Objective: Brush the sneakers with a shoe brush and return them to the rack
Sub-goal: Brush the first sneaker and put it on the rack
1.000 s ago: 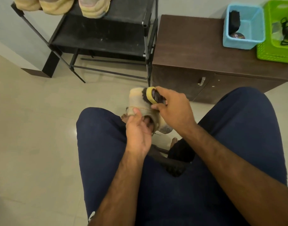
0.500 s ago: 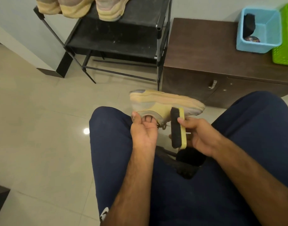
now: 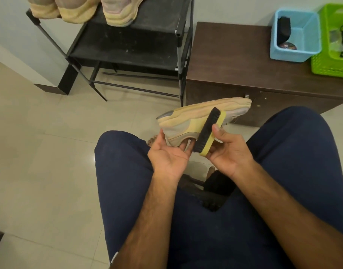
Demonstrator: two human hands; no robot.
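Tiled floor point(image 3: 40, 142) under a raised sneaker point(image 3: 186, 121).
Left hand point(image 3: 169, 156) palm-up, fingers holding its heel; right hand point(image 3: 227, 152) clasps brush point(image 3: 206, 131) against it.

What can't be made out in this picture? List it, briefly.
Head view only:
- Rack sneakers: cut off by the top edge.
- Left hand: fingertips hidden by the sneaker.
- Right hand: fingers hidden behind the brush.
- Green basket: cut off by the right edge.
- Tin label in the blue basket: too small.

Glossy beige tile floor point(image 3: 40, 152); brown wooden cabinet point(image 3: 234, 61); pale wall point(image 3: 7, 26).
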